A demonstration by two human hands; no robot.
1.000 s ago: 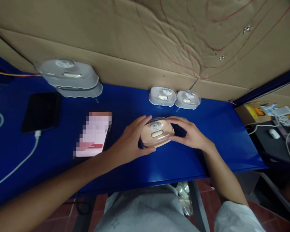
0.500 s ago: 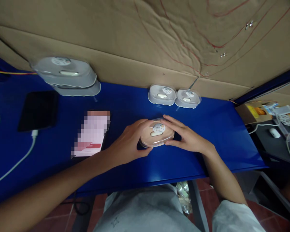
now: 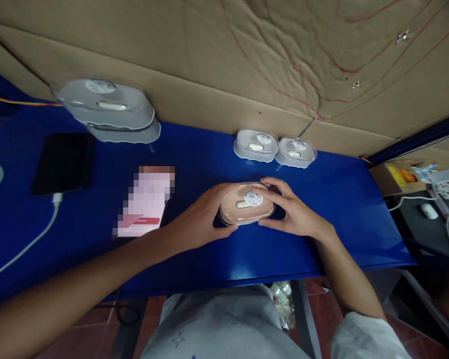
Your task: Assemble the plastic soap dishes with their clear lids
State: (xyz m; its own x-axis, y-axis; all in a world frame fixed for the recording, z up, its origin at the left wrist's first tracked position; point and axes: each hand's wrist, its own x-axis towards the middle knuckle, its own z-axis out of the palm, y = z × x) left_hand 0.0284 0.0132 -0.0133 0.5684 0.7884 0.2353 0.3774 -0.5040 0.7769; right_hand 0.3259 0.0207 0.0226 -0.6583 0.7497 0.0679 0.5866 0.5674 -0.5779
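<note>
Brown board (image 3: 153, 60): backing the whole scene, creased at R, strung w/ red wires (image 3: 351, 72); prob. serving as a mounting face.
Blue worktop (image 3: 194, 154): running L to R below it, glossy, catching a bright patch nr the front edge.
Red tiled floor (image 3: 86, 334): peeping out under the front edge, partly hidden behind a pale shirt (image 3: 217, 319).
Dark side desk (image 3: 419, 224): off at far R, w/ white mouse (image 3: 429, 211) & cluttered surroundings.
Grey box stack (image 3: 112, 119): back L, two high, close to board; prob. piled to save space.
Dark device (image 3: 63, 162): flat at L, plugged into white cable (image 3: 57, 199), prob. for charging.
Lit phone (image 3: 149, 194): face up beside L forearm, likely for easy glancing; screen pixelated.
Paired grey boxes (image 3: 256, 144): back, R of ctr, side by side; prob. set out of the arms' way.
L hand (image 3: 200, 214): curved round L end of peach box (image 3: 243, 214), thumb nr side, fingers far side; prob. steadying.
R hand (image 3: 297, 214): gripping R end, thumb nr side, one finger over lid, perhaps for control.
Peach box: front-mid of worktop, between both hands; resting or lifted, can't tell.
White sticker (image 3: 254, 200): on lid, barcode showing, right by R finger.
</note>
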